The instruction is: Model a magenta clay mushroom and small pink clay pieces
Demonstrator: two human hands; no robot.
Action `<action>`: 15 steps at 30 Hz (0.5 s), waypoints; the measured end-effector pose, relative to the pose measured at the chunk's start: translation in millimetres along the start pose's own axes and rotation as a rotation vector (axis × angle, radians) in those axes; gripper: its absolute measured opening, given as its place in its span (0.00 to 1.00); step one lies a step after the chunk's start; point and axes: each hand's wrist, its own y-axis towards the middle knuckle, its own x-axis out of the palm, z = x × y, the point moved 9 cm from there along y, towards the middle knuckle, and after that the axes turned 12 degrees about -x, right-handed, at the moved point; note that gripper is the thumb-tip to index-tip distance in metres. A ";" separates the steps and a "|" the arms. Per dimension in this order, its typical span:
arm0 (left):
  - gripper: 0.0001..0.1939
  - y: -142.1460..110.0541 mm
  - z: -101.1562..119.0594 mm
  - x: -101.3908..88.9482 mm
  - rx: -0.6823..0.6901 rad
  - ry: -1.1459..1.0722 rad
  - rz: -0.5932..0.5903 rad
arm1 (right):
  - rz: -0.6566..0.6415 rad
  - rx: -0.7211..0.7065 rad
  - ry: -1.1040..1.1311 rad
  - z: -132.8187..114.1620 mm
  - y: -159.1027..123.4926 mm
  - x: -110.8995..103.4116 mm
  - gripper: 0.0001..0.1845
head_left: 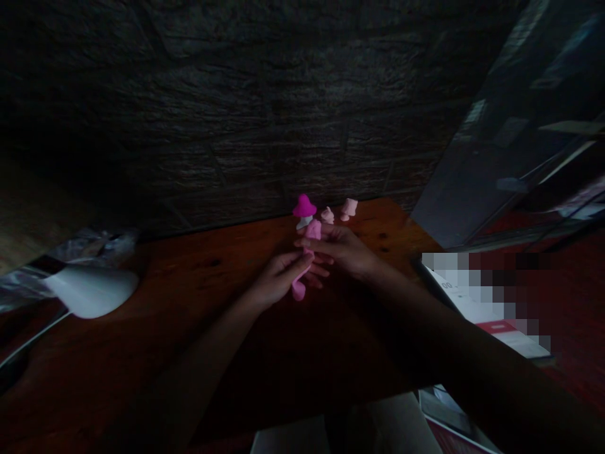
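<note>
A long, soft-looking strip of pink modelling clay (298, 291) hangs between my two hands over the wooden table. My left hand (275, 279) is closed on its middle, with the thumb pressed along it, and the rounded lower end dangles beneath. Higher up, my right hand (348, 253) pinches the strip near its lumpy top, the other fingers stretched out behind it. Just beyond stand a small figure with a magenta cap (304, 206) on a whitish base, a small pale pink swirled piece (327, 215) and a pale pink mushroom-like piece (349, 207).
The wooden table (189, 315) meets a dark block-patterned wall (265, 113). At left a white lamp-like cone (97, 290) lies beside crumpled clear plastic (97, 243). Off the table's right side are a partly blurred white printed sheet (456, 287) and a grey door-like panel (472, 170).
</note>
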 end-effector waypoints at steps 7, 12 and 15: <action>0.28 4.8 -10.1 -6.4 -0.043 -0.081 0.011 | 0.068 0.049 0.102 -0.2 -1.5 -4.7 0.17; 0.32 5.1 -16.7 -9.4 -0.082 -0.101 -0.010 | 0.052 0.089 0.147 1.5 -3.1 -5.3 0.17; 0.31 3.7 -15.3 -10.0 -0.068 -0.093 -0.002 | 0.060 0.080 0.130 4.0 -2.8 -7.0 0.16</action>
